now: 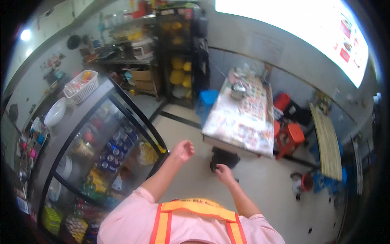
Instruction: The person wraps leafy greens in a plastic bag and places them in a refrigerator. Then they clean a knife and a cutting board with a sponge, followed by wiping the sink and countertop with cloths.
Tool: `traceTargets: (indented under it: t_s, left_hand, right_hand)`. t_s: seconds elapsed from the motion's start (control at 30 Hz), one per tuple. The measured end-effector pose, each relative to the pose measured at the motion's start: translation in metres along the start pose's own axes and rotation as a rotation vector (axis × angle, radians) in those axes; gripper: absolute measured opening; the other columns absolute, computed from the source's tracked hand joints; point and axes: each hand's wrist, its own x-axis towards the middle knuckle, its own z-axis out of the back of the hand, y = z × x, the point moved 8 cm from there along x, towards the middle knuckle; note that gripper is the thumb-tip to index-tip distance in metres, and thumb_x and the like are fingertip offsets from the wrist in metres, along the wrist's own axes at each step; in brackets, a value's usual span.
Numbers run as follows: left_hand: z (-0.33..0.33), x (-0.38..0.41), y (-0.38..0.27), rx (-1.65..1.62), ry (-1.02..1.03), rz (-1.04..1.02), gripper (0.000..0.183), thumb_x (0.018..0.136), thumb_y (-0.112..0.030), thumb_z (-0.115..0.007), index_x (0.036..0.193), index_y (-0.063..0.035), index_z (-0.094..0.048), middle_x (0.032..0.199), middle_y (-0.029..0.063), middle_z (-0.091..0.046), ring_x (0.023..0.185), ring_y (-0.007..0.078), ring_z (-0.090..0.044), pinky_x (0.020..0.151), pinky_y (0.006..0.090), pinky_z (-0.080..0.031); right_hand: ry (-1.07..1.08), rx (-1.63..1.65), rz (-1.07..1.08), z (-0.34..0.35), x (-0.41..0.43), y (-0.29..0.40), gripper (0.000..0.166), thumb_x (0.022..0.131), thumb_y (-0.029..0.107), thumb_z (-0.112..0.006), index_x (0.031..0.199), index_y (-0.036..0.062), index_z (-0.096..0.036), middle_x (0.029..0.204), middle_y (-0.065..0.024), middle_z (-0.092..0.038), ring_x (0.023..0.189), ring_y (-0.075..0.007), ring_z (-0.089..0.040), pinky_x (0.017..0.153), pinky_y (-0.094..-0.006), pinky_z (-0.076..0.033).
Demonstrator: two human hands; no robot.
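My left hand (pixel 183 151) is raised in front of me with its fingers curled in, and nothing shows in it. It is close to the handle corner of a glass-door display fridge (pixel 157 131). My right hand (pixel 225 174) hangs lower, fingers bent; its palm is turned away, so I cannot see whether it holds anything. Beyond it, a black bin (pixel 224 158) stands on the floor under the near end of a long table (pixel 240 131) with a printed cover. A shiny metal bowl or pot (pixel 239 88) sits toward the table's far end.
Drink cans (pixel 114 154) fill part of the fridge; a white plastic basket (pixel 88 91) and white bowl (pixel 55 112) rest on top. Blue stools (pixel 205 102) and a red stool (pixel 289 137) flank the table. A narrow wooden tabletop (pixel 327 143) is at right. A black-framed cabinet (pixel 178 61) stands behind.
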Motion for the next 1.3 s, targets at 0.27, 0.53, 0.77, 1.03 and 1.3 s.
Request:
traceTargets:
  t_s: [0.27,0.53,0.77,1.03,1.3]
  left_hand:
    - [0.015,0.112,-0.147,-0.244,-0.020,-0.191,0.015,0.088,-0.015,-0.055,0.079,-0.0032,-0.057,0.073,0.0067,-0.058,0.064,0.0191,-0.054,0.054,0.0291,-0.045]
    - [-0.010,0.253,-0.249,-0.187,-0.074,-0.150,0.014,0.089,-0.016,-0.055,0.082,-0.0049,-0.058,0.074,0.0066,-0.060,0.062,0.0182,-0.055,0.055,0.0290,-0.046]
    - [0.002,0.301,-0.390,-0.217,-0.244,-0.325,0.014,0.089,-0.018,-0.056,0.084,-0.0057,-0.058,0.078,0.0060,-0.062,0.066,0.0169,-0.057,0.057,0.0296,-0.048]
    - [0.076,0.364,-0.539,-0.510,-0.437,-0.517,0.012,0.087,-0.013,-0.055,0.084,-0.0017,-0.055,0.077,0.0096,-0.059,0.065,0.0193,-0.054,0.057,0.0292,-0.046]
    - [0.162,0.420,-0.637,-0.826,-0.458,-0.578,0.013,0.087,-0.013,-0.056,0.078,-0.0032,-0.056,0.070,0.0088,-0.059,0.062,0.0184,-0.056,0.055,0.0284,-0.048]
  right_hand:
    - [0.087,-0.624,0.339,-0.045,0.264,0.100,0.048,0.080,0.022,-0.060,0.124,0.0034,-0.052,0.132,-0.0221,-0.047,0.120,-0.0417,-0.044,0.099,-0.0440,-0.040]
    - [0.054,-0.896,0.235,-0.038,0.380,0.027,0.067,0.089,0.049,-0.047,0.144,0.0155,-0.031,0.151,-0.0248,-0.017,0.137,-0.0476,-0.015,0.107,-0.0628,-0.014]
    - [0.081,-0.984,0.245,-0.042,0.401,0.039,0.065,0.088,0.041,-0.050,0.142,0.0098,-0.032,0.149,-0.0238,-0.021,0.139,-0.0416,-0.014,0.110,-0.0583,-0.012]
    - [0.187,-1.083,0.256,-0.084,0.564,0.077,0.044,0.090,0.037,-0.047,0.123,0.0068,-0.047,0.130,-0.0253,-0.038,0.123,-0.0399,-0.033,0.101,-0.0538,-0.025]
    - [1.199,-1.358,0.255,-0.152,0.749,0.112,0.035,0.092,0.034,-0.044,0.103,0.0043,-0.060,0.110,-0.0263,-0.055,0.104,-0.0399,-0.051,0.090,-0.0513,-0.039]
